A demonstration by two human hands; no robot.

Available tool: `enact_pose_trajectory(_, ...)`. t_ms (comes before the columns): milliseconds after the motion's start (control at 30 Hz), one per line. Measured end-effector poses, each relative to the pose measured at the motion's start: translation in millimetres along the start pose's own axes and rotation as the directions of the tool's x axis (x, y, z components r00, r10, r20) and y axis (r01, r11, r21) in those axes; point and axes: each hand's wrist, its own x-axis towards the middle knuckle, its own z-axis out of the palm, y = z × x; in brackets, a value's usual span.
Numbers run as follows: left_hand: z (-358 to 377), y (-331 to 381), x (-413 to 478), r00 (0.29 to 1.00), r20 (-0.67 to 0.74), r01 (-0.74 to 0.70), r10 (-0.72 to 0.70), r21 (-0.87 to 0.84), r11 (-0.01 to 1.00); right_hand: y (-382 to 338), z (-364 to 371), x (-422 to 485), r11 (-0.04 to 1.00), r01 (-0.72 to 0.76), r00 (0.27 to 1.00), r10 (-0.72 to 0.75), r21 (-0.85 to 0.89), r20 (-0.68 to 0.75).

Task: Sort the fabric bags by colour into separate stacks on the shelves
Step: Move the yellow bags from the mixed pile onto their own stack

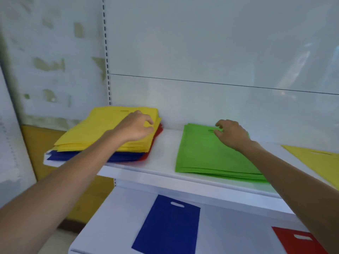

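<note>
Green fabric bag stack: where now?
Head view: the green fabric bag stack lies on the upper white shelf, right of centre, under the right hand, between a yellow-topped mixed pile and a lone yellow bag.

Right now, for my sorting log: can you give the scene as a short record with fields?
Upper shelf: mixed stack, yellow over blue and red; green stack; yellow bag at right
Lower shelf: blue bag; red bag
Left hand: over mixed stack, grip unclear
Right hand: on green stack, grip unclear
</note>
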Motion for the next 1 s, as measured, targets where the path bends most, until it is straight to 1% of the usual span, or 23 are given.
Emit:
enact_pose_trajectory(100,-25.0,-61.0,-4.3,0.989,-0.064,0.129,-0.131,-0.034,0.991,-44.2,16.8,16.8,0.994,0.07,0.997,-0.069,0.087,-0.022)
enact_pose_trajectory(167,-32.5,-100.9,-8.7,0.965,-0.111,0.233,-0.236,-0.039,0.972,-75.7,28.1,27.9,0.984,0.098,0.995,-0.095,0.147,-0.028)
enact_pose_trajectory(267,-35.6,-153.3,-10.7,0.913,-0.149,0.385,-0.379,0.009,0.923,-122.2,47.8,44.8,0.966,0.1,0.995,-0.101,0.237,-0.008)
enact_pose_trajectory(333,-35.0,-180.8,-7.9,0.874,-0.153,0.476,-0.461,0.08,0.876,-149.5,61.8,55.6,0.953,0.079,0.996,-0.085,0.292,0.01)
enact_pose_trajectory(400,-35.5,-200.4,-2.3,0.845,-0.092,0.535,-0.527,0.14,0.833,-174.3,72.6,64.3,0.941,0.038,0.998,-0.054,0.335,0.041)
enact_pose_trajectory(433,-36.8,-207.5,1.0,0.835,-0.025,0.549,-0.55,0.12,0.827,-185.9,78.4,68.1,0.941,0.009,0.996,-0.038,0.338,0.077)
enact_pose_trajectory(467,-38.3,-214.0,5.0,0.827,0.065,0.556,-0.559,0.059,0.829,-196.5,84.8,70.9,0.947,-0.029,0.992,-0.013,0.321,0.128)
enact_pose_trajectory(533,-42.8,-223.3,12.8,0.832,0.201,0.539,-0.517,-0.072,0.839,-211.8,98.4,74.9,0.957,-0.124,0.973,0.065,0.261,0.223)
enact_pose_trajectory(567,-44.4,-227.1,16.2,0.851,0.22,0.504,-0.477,-0.086,0.86,-216.6,105.3,76.7,0.955,-0.163,0.964,0.101,0.248,0.246)
enact_pose_trajectory(600,-44.4,-230.5,20.2,0.875,0.208,0.461,-0.438,-0.076,0.884,-219.8,111.4,78.6,0.949,-0.192,0.96,0.13,0.248,0.248)
enact_pose_trajectory(667,-39.3,-235.9,29.0,0.92,0.131,0.381,-0.37,-0.067,0.922,-220.4,118.0,83.4,0.922,-0.261,0.95,0.193,0.287,0.244)
enact_pose_trajectory(767,-29.4,-233.6,41.8,0.953,-0.007,0.302,-0.304,-0.113,0.947,-214.0,120.6,90.0,0.839,-0.372,0.924,0.293,0.397,0.246)
enact_pose_trajectory(833,-24.2,-229.5,51.1,0.964,-0.055,0.254,-0.261,-0.11,0.961,-209.8,123.1,90.2,0.811,-0.388,0.922,0.332,0.438,0.2)
enact_pose_trajectory(933,-18.8,-222.2,60.9,0.972,-0.095,0.203,-0.215,-0.119,0.972,-205.9,119.9,83.2,0.823,-0.32,0.94,0.336,0.47,0.052)
enact_pose_trajectory(1000,-20.0,-214.3,64.2,0.98,-0.111,0.148,-0.166,-0.157,0.976,-199.3,110.8,78.1,0.81,-0.287,0.94,0.341,0.511,-0.013)
